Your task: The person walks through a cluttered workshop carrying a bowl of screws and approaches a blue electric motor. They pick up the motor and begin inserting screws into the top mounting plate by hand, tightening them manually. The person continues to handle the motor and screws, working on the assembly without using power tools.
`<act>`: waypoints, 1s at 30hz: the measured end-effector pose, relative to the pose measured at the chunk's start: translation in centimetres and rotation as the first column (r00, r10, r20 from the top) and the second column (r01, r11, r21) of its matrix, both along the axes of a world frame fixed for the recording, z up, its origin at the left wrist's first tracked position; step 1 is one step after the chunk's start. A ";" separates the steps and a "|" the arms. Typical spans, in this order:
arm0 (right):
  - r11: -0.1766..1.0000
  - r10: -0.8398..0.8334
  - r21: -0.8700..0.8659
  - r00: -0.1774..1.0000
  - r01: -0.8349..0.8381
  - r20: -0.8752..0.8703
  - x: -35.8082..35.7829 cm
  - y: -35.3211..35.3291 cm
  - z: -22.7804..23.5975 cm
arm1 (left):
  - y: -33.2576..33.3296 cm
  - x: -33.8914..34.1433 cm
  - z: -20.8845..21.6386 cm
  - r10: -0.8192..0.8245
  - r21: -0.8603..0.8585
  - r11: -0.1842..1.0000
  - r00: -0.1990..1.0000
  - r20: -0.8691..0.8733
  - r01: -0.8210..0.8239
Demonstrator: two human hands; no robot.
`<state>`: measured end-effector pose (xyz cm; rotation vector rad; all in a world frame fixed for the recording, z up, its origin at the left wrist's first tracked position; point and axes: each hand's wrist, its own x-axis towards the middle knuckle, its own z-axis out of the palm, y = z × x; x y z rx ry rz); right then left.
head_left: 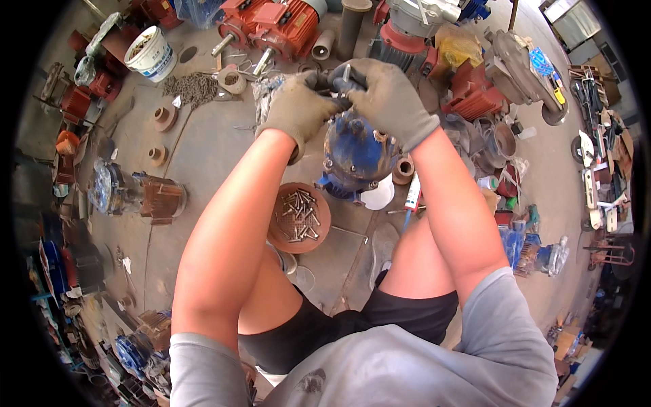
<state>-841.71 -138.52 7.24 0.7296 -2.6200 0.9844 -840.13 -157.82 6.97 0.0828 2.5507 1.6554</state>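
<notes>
Both my hands wear grey-brown work gloves and meet above a blue, worn gear housing with a rounded, greasy top. My right hand is closed, and a short metal bolt sticks up between its fingertips. Close against it, my left hand has its fingers bent inward; whatever they pinch is hidden by the glove. Just below the left wrist, nearer my knees, a round reddish-brown bowl holds several loose bolts.
Red electric motors stand at the far side, near a white bucket and a heap of chain. A sealant tube and a metal ring are right of the housing. Another motor lies on the left floor.
</notes>
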 end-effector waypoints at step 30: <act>0.792 0.192 -0.593 0.864 0.144 0.466 -0.2 -1.5 -0.1 | 1.3 -0.5 -0.7 0.117 -0.014 0.993 0.991 0.067 -0.117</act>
